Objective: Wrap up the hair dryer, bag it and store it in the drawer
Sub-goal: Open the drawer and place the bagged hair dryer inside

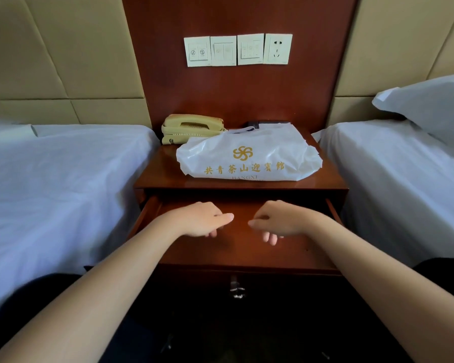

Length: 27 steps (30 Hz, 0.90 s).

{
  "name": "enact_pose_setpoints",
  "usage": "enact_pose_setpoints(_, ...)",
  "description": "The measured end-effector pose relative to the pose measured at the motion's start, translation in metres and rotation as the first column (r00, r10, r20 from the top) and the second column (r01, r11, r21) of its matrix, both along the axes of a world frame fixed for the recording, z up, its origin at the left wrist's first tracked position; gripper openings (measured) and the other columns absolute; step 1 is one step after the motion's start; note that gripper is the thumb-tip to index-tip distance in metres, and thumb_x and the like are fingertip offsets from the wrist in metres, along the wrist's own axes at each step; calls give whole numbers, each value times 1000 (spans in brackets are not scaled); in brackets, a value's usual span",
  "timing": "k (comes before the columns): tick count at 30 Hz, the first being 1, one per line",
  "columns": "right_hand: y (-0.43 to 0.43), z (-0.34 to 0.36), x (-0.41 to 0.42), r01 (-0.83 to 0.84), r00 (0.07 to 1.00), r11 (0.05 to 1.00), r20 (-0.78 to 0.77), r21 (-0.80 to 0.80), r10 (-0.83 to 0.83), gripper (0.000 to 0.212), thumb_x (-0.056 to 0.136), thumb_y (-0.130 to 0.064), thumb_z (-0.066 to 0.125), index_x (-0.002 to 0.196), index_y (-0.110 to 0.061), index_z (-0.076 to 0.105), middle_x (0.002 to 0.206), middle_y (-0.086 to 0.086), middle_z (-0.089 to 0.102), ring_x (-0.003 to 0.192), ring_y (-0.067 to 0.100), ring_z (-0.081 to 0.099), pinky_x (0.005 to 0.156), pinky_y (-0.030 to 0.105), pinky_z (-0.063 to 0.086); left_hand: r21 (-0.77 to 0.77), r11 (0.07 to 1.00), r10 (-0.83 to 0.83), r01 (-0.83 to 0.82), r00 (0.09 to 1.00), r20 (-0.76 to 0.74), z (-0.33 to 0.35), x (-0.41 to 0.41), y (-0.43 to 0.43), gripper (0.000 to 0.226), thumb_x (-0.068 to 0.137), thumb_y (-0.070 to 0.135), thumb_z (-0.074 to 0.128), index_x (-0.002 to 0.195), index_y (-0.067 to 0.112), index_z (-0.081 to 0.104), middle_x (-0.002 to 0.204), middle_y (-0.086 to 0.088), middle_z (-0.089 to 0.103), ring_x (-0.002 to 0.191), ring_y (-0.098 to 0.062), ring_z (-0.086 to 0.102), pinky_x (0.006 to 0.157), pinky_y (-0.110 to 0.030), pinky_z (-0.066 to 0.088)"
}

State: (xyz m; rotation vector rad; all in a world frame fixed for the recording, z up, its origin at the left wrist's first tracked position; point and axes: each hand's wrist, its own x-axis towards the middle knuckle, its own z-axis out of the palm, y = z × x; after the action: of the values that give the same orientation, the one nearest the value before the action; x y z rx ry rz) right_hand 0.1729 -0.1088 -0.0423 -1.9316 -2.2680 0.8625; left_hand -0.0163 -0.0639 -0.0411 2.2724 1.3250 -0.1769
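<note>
Room: hotel bedside; a red-brown desk [163, 176] stood between the bed on your left [50, 179] and the bed on your right [391, 179], backed by a wooden wall panel.
Bag: the white plastic bag [247, 155] with gold print lay on its side on the desk top, bulging. The hair dryer itself was hidden; you could only judge that it was inside.
Drawer: the drawer [241, 250] stood pulled out beneath the desk top.
Left grip [199, 218]: it hovered over the drawer, fingers loosely curled, holding nothing.
Right grip [281, 221]: likewise loose and holding nothing, near the left but apart.
Handling: likely thin, slippery film over a hard, lumpy load. You would have done best to cup the bulge from both ends, not pinch loose film.
Around: a cream telephone [192, 128] sat just beside the bag's rear left; a dark flat object [262, 124] lay behind it.
In the way: the desk's front edge overhung the drawer's back, so the bag probably needed lifting forward, then down.
</note>
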Motion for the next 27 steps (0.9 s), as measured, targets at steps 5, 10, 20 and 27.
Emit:
enact_pose_setpoints(5, 47, 29, 26, 149, 973, 978, -195, 144, -120, 26, 96, -23, 47, 86, -7, 65, 76, 6, 70, 67, 18, 67, 68, 30, 54, 54, 988, 123, -141, 958, 261, 25, 4, 50, 36, 96, 46, 42, 102, 19, 65, 96, 3, 68, 89, -11, 66, 88, -30, 48)
enact_pose_setpoints(10, 98, 51, 51, 390, 918, 803, -260, 450, -300, 24, 89, -16, 52, 84, 1, 68, 82, 15, 72, 73, 24, 67, 67, 33, 53, 333, 801, 277, -497, 802, 530, 37, 9, 117, 26, 90, 39, 51, 95, 19, 66, 108, -6, 66, 102, -27, 60, 83, -38, 51)
enact_pose_setpoints(20, 179, 36, 66, 598, 785, 716, -81, 359, -614, 70, 89, -56, 44, 142, -14, 28, 145, 13, 36, 131, 36, 37, 104, 46, 32, 347, 712, 603, -610, 785, 143, 15, 42, 181, 67, 92, 61, 21, 138, 16, 39, 135, -11, 51, 127, -33, 42, 108, -49, 24)
enact_pose_setpoints(27, 200, 10, 73, 770, 638, 616, -227, 167, -736, 98, 75, -70, 54, 146, -16, 15, 153, 14, 23, 138, 40, 24, 111, 55, 22, 106, 664, 720, -740, 672, 173, -19, 42, 195, 110, 72, 86, 27, 148, 6, 17, 151, -16, 29, 139, -35, 25, 110, -46, 23)
